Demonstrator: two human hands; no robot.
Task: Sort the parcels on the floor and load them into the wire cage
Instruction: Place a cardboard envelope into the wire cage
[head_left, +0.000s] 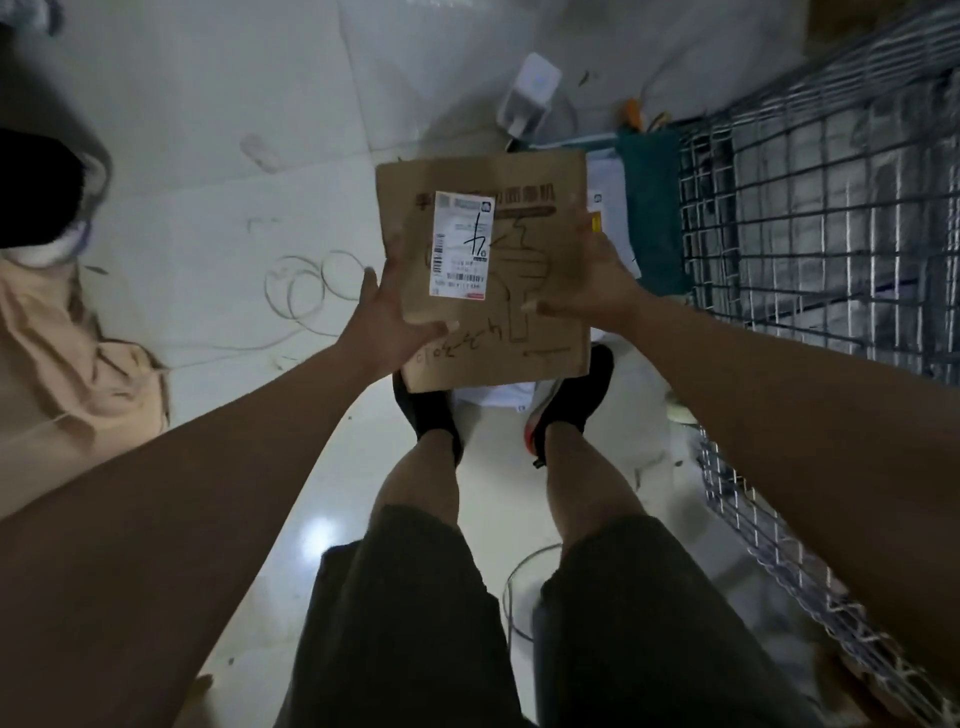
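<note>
Head view: left hand (388, 318) and right hand (588, 285) grip the cardboard parcel (524, 218), seemingly near the wire cage (810, 218).

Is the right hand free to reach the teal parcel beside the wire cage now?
Probably not yet: the right hand grips the cardboard box together with the left hand. Nothing else blocks the teal parcel beside the wire cage.

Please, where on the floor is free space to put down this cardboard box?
Bare tile lies far left, between the cable loops and the white device. A second patch lies between the beige cloth and the left leg. It is crowded beside the wire cage, where the teal parcel lies.
</note>
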